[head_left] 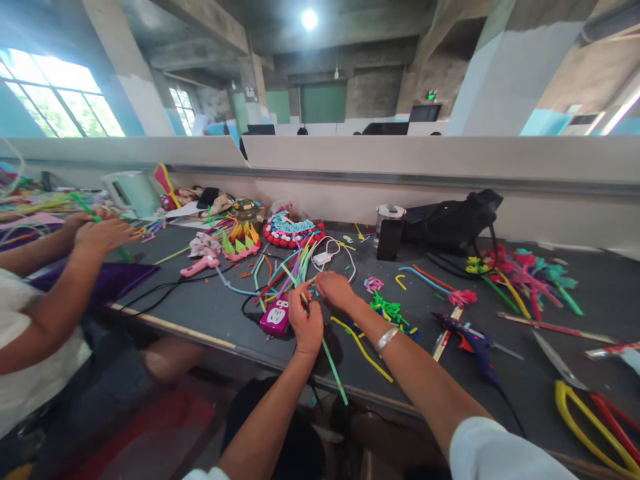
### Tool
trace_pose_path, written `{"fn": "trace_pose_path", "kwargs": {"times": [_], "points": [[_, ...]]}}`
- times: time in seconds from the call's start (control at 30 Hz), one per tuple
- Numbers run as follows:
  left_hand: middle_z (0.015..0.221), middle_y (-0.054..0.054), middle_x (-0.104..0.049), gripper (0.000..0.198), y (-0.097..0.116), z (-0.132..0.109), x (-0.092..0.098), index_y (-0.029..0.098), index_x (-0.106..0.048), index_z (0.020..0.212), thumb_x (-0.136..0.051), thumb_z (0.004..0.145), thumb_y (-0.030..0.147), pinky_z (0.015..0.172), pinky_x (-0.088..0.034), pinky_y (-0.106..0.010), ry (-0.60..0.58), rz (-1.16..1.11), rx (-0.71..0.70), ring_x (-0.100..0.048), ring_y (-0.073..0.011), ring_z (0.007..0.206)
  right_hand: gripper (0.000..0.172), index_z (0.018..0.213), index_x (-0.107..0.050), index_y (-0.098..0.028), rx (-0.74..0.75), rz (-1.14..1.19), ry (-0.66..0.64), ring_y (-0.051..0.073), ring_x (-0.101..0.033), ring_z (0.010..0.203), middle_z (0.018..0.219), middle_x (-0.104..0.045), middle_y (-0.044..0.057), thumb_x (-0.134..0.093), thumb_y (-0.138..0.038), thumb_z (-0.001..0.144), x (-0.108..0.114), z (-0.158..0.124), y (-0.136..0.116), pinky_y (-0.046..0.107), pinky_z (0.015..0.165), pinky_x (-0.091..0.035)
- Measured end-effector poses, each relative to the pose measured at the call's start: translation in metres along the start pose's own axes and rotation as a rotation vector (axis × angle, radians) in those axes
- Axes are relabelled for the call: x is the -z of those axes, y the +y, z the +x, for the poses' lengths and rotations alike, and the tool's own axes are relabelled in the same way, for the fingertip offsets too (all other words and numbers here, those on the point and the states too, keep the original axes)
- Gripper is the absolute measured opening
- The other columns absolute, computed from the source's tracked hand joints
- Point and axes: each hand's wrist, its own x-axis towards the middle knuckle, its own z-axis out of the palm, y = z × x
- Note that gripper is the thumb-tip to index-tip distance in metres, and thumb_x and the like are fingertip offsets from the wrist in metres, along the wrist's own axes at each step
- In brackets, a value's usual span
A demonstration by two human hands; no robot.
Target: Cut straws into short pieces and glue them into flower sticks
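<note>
My left hand (306, 321) is closed round a long pale green straw-like strip (334, 370), whose lower end slants down past the table edge. Just to its right, my right hand (336, 291) has its fingers pinched together, close to the left fingertips. What the right fingers grip is too small to make out. Beside my left hand sits a purple-pink box with a white face (275, 315). Behind both hands lies a loose bundle of coloured strips (300, 263). A yellow strip (364, 350) rests below my right forearm, near small green cut pieces (389, 308).
Right of my arm are a dark blue glue gun (473, 343), yellow-and-red-handled scissors (575, 400) and fuzzy flowers (530, 273). A black bag (450, 223) and jug (391, 217) stand behind. At left, a pink glue gun (200, 265) lies near another person's hands (103, 233).
</note>
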Motion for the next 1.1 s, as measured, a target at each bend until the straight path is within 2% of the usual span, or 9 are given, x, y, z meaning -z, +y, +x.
{"fn": "trace_pose_path", "kwargs": {"times": [0.13,0.27,0.37,0.5,0.63,0.77,0.93,1.1], "points": [[0.086,-0.001,-0.054,0.038,0.001,0.0,-0.002,0.021,-0.057,0.111,-0.047,0.077,0.008,0.075,-0.046,-0.029,-0.033,0.031,-0.013,-0.054,-0.016,0.078,0.029,0.116,-0.06,-0.016,-0.143,0.023,0.116,0.02,-0.062,0.1,0.117,-0.062,0.008,-0.057,-0.034,0.094,0.013,-0.024,0.036,0.042,0.086,-0.053],[0.088,-0.002,-0.055,0.042,0.0,0.001,-0.005,0.02,-0.055,0.112,-0.046,0.074,0.006,0.075,-0.046,-0.03,-0.2,0.146,-0.039,-0.055,-0.0166,0.08,0.024,0.109,-0.062,-0.016,-0.283,0.057,0.191,0.019,-0.063,0.096,0.109,-0.065,0.006,-0.056,-0.034,0.094,0.019,-0.047,0.073,0.039,0.083,-0.053],[0.089,-0.002,-0.055,0.045,-0.001,0.001,-0.007,0.02,-0.056,0.113,-0.048,0.071,0.006,0.074,-0.046,-0.03,-0.298,0.193,-0.058,-0.054,-0.0166,0.078,0.023,0.101,-0.064,-0.015,-0.359,0.101,0.245,0.017,-0.064,0.089,0.1,-0.066,0.005,-0.055,-0.036,0.095,0.02,-0.06,0.089,0.037,0.08,-0.053],[0.092,-0.002,-0.057,0.049,-0.003,0.0,-0.008,0.021,-0.057,0.116,-0.048,0.07,0.006,0.068,-0.045,-0.029,-0.373,0.232,-0.075,-0.052,-0.0145,0.071,0.024,0.091,-0.065,-0.017,-0.398,0.174,0.339,0.016,-0.063,0.084,0.09,-0.068,0.003,-0.049,-0.034,0.095,0.017,-0.075,0.096,0.031,0.075,-0.047],[0.098,-0.004,-0.058,0.053,-0.003,-0.001,-0.009,0.022,-0.057,0.12,-0.05,0.071,0.006,0.062,-0.046,-0.028,-0.421,0.284,-0.085,-0.052,-0.0129,0.065,0.027,0.091,-0.067,-0.021,-0.435,0.236,0.441,0.018,-0.062,0.086,0.092,-0.07,0.005,-0.042,-0.032,0.094,0.01,-0.088,0.101,0.027,0.069,-0.04],[0.104,-0.006,-0.057,0.053,-0.001,-0.002,-0.011,0.023,-0.058,0.12,-0.05,0.071,0.005,0.069,-0.05,-0.031,-0.417,0.334,-0.104,-0.059,-0.017,0.079,0.028,0.096,-0.066,-0.02,-0.477,0.296,0.498,0.018,-0.062,0.086,0.093,-0.07,0.005,-0.04,-0.029,0.094,0.004,-0.092,0.109,0.028,0.072,-0.042],[0.116,-0.01,-0.053,0.049,0.003,-0.002,-0.012,0.022,-0.059,0.12,-0.052,0.074,0.007,0.078,-0.052,-0.036,-0.421,0.397,-0.158,-0.06,-0.0214,0.094,0.02,0.102,-0.064,-0.016,-0.447,0.344,0.506,0.018,-0.062,0.095,0.101,-0.067,0.005,-0.051,-0.03,0.095,0.0,-0.089,0.11,0.036,0.084,-0.048],[0.117,-0.009,-0.05,0.043,0.007,0.0,-0.014,0.022,-0.061,0.116,-0.052,0.077,0.008,0.087,-0.051,-0.038,-0.453,0.412,-0.238,-0.059,-0.0207,0.099,0.022,0.106,-0.063,-0.015,-0.389,0.355,0.476,0.019,-0.062,0.097,0.103,-0.066,0.005,-0.054,-0.032,0.095,0.002,-0.087,0.103,0.04,0.087,-0.049]]}}
